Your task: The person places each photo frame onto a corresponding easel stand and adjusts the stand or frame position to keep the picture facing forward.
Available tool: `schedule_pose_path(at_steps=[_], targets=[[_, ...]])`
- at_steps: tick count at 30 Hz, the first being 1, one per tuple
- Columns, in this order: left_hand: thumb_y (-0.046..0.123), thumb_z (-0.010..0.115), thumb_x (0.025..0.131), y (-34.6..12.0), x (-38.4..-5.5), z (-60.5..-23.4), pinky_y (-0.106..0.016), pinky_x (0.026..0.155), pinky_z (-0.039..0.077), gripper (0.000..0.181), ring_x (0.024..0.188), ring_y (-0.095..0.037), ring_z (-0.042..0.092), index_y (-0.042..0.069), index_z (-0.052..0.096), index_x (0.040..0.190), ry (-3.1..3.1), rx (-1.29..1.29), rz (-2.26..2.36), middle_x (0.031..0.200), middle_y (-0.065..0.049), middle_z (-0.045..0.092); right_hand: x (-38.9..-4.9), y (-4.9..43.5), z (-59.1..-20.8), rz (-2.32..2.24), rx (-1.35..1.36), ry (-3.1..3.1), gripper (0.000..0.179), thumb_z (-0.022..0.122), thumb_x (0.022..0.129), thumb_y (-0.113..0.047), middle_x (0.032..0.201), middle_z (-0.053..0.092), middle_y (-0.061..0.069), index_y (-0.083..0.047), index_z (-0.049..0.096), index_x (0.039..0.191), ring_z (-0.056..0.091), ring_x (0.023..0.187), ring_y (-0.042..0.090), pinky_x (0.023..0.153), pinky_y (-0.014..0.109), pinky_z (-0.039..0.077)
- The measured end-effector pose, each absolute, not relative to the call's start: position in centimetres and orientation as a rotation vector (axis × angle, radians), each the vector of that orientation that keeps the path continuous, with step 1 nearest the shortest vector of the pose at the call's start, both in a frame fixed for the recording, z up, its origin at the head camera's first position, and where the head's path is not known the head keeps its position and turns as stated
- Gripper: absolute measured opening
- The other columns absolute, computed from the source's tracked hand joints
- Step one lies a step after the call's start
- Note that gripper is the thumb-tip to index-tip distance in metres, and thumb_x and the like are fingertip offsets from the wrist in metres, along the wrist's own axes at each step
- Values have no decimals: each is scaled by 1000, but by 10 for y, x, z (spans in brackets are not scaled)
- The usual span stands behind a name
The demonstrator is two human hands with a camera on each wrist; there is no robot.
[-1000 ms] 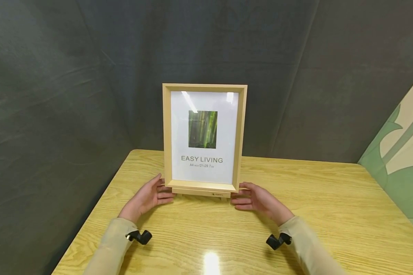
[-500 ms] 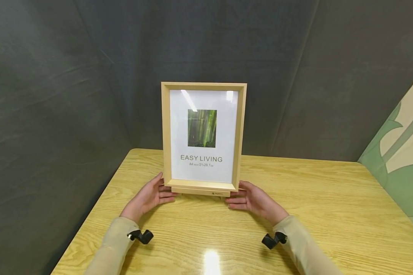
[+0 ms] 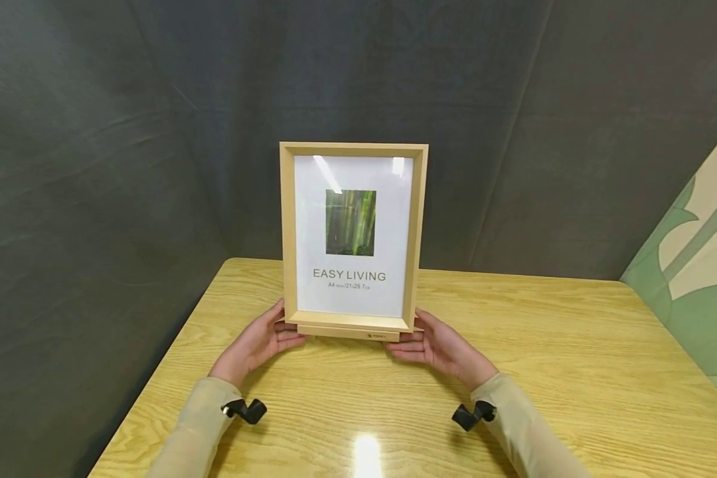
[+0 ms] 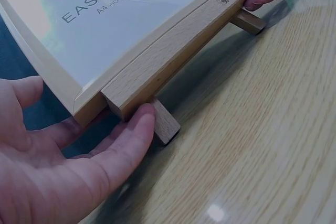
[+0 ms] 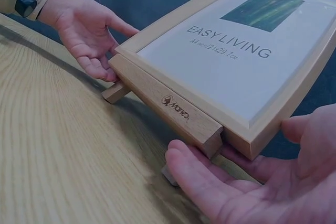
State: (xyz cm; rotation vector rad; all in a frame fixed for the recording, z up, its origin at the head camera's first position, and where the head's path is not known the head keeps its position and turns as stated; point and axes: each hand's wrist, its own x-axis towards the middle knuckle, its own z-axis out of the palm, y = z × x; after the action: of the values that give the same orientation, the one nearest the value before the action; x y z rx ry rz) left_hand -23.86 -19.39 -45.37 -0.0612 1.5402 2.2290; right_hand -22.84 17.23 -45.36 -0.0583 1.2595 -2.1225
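Note:
A light wooden picture frame [image 3: 421,219] with a bamboo picture and the words EASY LIVING stands upright on the ledge [image 3: 334,331] of a small wooden easel. Short easel legs [image 4: 167,124] show beneath the ledge. My left hand [image 3: 253,348] is at the lower left corner, its fairly straight fingers reaching under the ledge end and behind the frame. At the lower right corner my right hand [image 3: 448,348] mirrors it, palm inward. In the right wrist view the right thumb [image 5: 296,128] lies close to the frame's side. Some fingertips are hidden behind the frame and ledge.
The easel stands on a yellow wood-grain table [image 3: 573,372]. Dark grey cloth [image 3: 573,133] hangs behind and to the left. A green and cream patterned surface [image 3: 705,285] lies beyond the right edge. Each sleeve carries a black wrist camera [image 3: 247,411].
My right hand has moved left, its fingers further under the ledge's right end. The left hand has shifted slightly inward. Frame and easel look nearly unmoved.

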Motion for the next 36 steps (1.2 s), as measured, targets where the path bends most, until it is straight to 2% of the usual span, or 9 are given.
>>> schedule_pose_path(at_steps=[6,16,22,29,36], targets=[[43,37,103,-193,-240,-453,-52,98,42,58,102,-35,62,4,29,145,1509,-99,2263,115,-26,50,-230,171,-452,-2105,-31,1302,64,30,103,-48,126,48,31,3,23,140,52,116,44,100,51,39],[41,40,102,-186,-241,-452,-51,97,43,55,99,-35,63,3,33,142,1483,-131,2277,111,-25,53,-228,178,-452,-2108,-33,1326,63,32,102,-49,122,49,29,2,25,138,55,113,43,99,49,42],[41,41,102,-179,-238,-453,-50,96,45,58,101,-37,62,1,31,143,1457,-81,2257,112,-27,54,-223,189,-451,-2123,-62,1345,57,29,103,-48,119,54,28,0,33,134,57,110,42,99,51,41],[40,41,102,-161,-232,-456,-49,98,43,60,103,-37,61,-4,31,142,1448,-53,2245,113,-28,54,-215,209,-451,-2147,-67,1321,46,32,103,-47,116,57,26,-7,42,124,57,110,43,101,53,38],[42,42,101,-141,-226,-458,-49,99,43,65,110,-41,57,-8,30,141,1445,-1,2241,120,-32,50,-207,229,-453,-2155,-92,1322,47,31,103,-47,116,57,27,-7,38,126,55,112,45,101,53,38]])
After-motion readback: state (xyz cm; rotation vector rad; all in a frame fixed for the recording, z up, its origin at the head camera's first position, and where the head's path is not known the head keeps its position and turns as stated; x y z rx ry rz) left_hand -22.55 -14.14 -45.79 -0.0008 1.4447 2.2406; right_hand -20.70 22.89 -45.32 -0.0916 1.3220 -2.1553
